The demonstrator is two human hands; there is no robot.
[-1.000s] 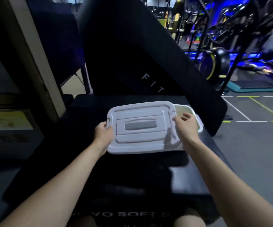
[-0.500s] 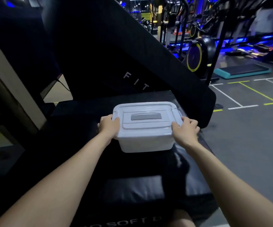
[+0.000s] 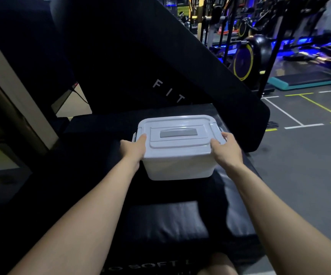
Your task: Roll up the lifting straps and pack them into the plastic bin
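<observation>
A white plastic bin (image 3: 178, 167) sits on a black padded box (image 3: 160, 221), with its white lid (image 3: 177, 142) lying flat on top and a grey handle (image 3: 178, 133) in the lid's middle. My left hand (image 3: 135, 148) grips the lid's left edge, thumb on top. My right hand (image 3: 227, 148) grips the right edge the same way. No lifting straps show; the bin's inside is hidden by the lid.
A large black pad marked "FIT" (image 3: 168, 92) leans behind the bin. To the right is grey gym floor (image 3: 299, 155) with white and yellow lines, a teal step platform (image 3: 305, 80) and exercise machines (image 3: 248, 54). A beige pillar (image 3: 15, 96) stands at the left.
One second ago both hands held the lid offset to the left of the open bin. The lid now sits squarely on the bin, with both hands at its side edges.
</observation>
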